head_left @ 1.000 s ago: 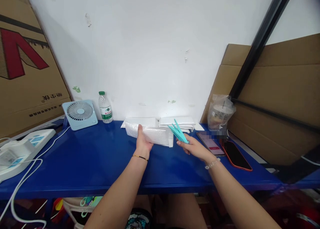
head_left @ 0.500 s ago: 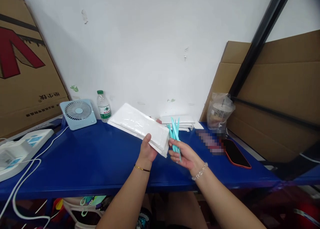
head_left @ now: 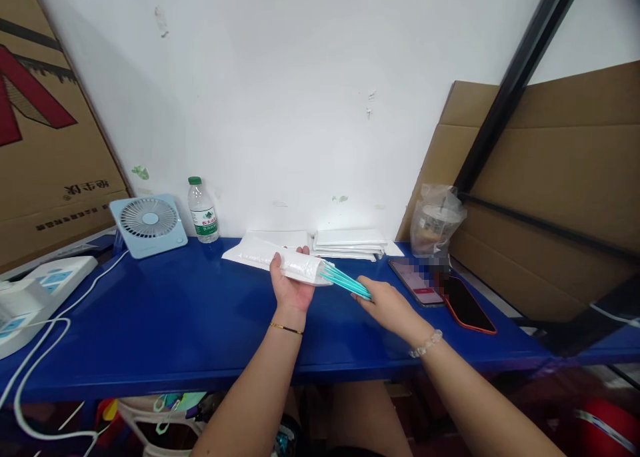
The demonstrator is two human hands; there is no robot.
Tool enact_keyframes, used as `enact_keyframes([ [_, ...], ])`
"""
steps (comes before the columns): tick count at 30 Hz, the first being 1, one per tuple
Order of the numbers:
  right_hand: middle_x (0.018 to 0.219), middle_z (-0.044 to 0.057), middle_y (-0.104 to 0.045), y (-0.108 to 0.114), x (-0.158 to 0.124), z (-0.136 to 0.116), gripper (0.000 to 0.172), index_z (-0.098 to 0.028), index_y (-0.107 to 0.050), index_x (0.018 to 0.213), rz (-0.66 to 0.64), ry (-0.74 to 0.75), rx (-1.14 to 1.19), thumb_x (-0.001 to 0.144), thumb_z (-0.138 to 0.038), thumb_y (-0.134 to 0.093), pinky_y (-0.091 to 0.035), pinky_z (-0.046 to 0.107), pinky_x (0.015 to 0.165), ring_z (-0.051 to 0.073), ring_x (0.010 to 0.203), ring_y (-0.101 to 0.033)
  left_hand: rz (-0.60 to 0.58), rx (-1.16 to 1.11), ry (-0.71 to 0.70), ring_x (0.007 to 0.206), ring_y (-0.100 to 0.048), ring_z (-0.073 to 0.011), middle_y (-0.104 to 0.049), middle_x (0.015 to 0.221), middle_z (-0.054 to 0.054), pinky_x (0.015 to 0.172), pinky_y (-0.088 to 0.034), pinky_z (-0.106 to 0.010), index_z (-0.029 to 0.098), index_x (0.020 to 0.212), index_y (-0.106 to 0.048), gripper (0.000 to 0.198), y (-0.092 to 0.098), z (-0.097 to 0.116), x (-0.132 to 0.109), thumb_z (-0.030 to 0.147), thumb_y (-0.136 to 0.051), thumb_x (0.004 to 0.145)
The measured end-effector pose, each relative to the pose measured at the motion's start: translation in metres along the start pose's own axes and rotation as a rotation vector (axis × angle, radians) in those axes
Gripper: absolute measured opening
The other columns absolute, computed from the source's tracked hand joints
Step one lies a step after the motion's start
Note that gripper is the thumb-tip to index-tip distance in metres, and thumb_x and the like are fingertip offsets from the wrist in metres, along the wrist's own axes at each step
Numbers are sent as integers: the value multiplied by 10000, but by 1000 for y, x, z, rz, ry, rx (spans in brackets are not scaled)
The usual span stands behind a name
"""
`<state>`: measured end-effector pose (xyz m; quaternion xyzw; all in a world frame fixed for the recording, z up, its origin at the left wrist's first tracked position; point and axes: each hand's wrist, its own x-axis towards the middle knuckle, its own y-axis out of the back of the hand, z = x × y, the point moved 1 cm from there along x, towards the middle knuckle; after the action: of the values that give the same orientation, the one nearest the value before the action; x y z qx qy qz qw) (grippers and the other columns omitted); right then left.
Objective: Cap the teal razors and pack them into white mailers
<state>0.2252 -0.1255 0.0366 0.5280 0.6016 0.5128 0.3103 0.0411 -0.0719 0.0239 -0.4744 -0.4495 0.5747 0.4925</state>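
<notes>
My left hand point(head_left: 295, 284) is wrapped round a white padded mailer bag point(head_left: 300, 265), squeezing it so that its right end gapes. A bundle of thin turquoise sticks point(head_left: 345, 280) is pinched at its near end in my right hand point(head_left: 383, 300). The far ends of the sticks are inside the mouth of the bag, so their tips are hidden. Both hands are above the blue table point(head_left: 200, 324). Behind the bag lies another flat white sheet or bag point(head_left: 280, 237), with a stack of white mailer bags point(head_left: 349, 240) to its right.
On the left stand a light blue fan point(head_left: 150, 224), a water bottle point(head_left: 203, 214) and a white power strip point(head_left: 50, 287) with cables. To the right are two phones point(head_left: 470, 304) and a bagged drink cup point(head_left: 436, 222). Cardboard point(head_left: 560, 177) lines the right side.
The turquoise sticks have turned from upright to nearly lying and entered the bag's mouth. My left hand has lowered and levelled the bag, now squeezing it round. The view has shifted slightly.
</notes>
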Motion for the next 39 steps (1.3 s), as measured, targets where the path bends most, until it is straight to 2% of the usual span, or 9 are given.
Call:
enact_keyframes([
  [5,840,11,-631,3,2,1,90,-235,-496,948,-11,-24,-262,872,-271,-462,-264,237,523,169,701,-590,7,-8,-29,886,-624,-231,-628,911,-79,877,-455,-523,145,996,-580,371,-1,1,1,418,-576,744],
  [12,874,28,-592,4,5,-8,148,-208,-499,943,188,14,-544,811,-145,-520,-213,268,505,175,742,-555,73,27,-43,867,-626,-232,-629,923,-84,818,-495,-476,161,1027,-575,394,3,-4,1,432,-577,740],
  [18,852,69,-578,9,2,-19,117,-182,-528,891,325,122,-590,840,-96,-466,-263,296,599,198,775,-491,127,68,-43,820,-627,-232,-639,859,-77,768,-513,-426,160,954,-596,379,5,-6,3,480,-478,789],
  [23,866,85,-579,14,-2,-22,153,-175,-550,949,371,179,-567,857,-106,-449,-266,316,634,212,790,-469,214,90,-31,753,-623,-212,-627,796,-51,740,-518,-410,177,917,-581,358,8,-4,5,494,-488,779],
  [27,853,79,-583,11,6,-27,142,-182,-547,944,325,214,-575,865,-117,-449,-277,308,626,210,782,-488,163,106,-1,712,-621,-195,-620,763,-42,733,-522,-397,169,893,-585,350,3,-13,-1,490,-518,769],
  [31,853,84,-596,8,13,-41,115,-180,-531,910,265,169,-515,863,-114,-450,-292,293,584,212,764,-530,143,108,22,715,-624,-173,-627,769,-33,712,-521,-321,171,877,-585,296,0,-29,-10,443,-564,762],
  [33,867,88,-604,11,17,-51,150,-171,-514,964,226,138,-462,860,-97,-435,-293,285,551,203,727,-550,152,105,49,696,-619,-165,-627,756,-36,686,-514,-285,162,856,-586,294,1,-36,-11,440,-560,765],
  [35,898,94,-608,20,22,-59,228,-157,-494,1037,163,146,-385,830,-68,-454,-310,270,543,189,706,-564,150,91,83,687,-617,-168,-625,741,-41,676,-508,-275,154,844,-590,299,1,-40,-8,440,-524,783],
  [39,943,81,-597,49,35,-65,432,-154,-504,1108,11,309,-144,697,-103,-625,-393,254,655,197,830,-570,181,78,139,755,-629,-215,-640,804,-65,680,-509,-324,153,925,-600,341,-2,-35,0,423,-422,819],
])
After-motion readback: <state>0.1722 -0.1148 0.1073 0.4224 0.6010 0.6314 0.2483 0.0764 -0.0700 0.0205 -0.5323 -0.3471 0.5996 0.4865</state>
